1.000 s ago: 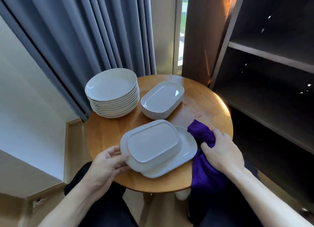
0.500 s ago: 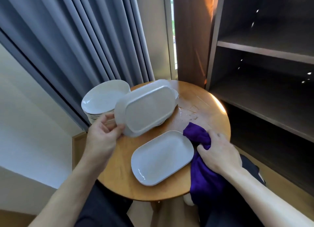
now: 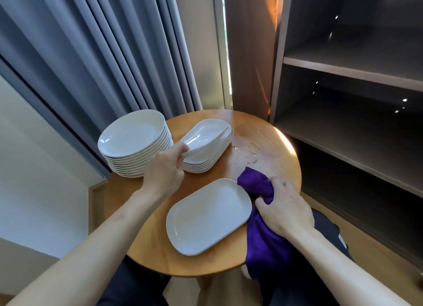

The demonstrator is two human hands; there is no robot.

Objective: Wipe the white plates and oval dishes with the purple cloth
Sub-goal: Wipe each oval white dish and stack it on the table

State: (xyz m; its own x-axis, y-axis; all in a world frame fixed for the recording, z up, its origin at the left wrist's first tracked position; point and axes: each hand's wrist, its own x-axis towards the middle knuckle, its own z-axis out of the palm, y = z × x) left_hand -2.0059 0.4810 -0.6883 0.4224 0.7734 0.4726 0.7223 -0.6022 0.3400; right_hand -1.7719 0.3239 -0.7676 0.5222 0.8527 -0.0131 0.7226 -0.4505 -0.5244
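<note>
The purple cloth (image 3: 254,183) is bunched at the right edge of the wooden table (image 3: 148,244) and gripped by the curled fingers of the right hand (image 3: 286,207), touching the flat oval dish (image 3: 208,216). A tilted oval dish (image 3: 206,134) is pinched by the left hand (image 3: 164,170) over the oval-dish stack (image 3: 206,162). The round plates (image 3: 135,141) are stacked just left of it.

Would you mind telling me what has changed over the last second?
The left hand lifted the inverted oval dish off the front dish, carried it back, turned it over and holds it tilted on the oval-dish stack. The right hand still grips the purple cloth; the front dish and round plates stayed put.
</note>
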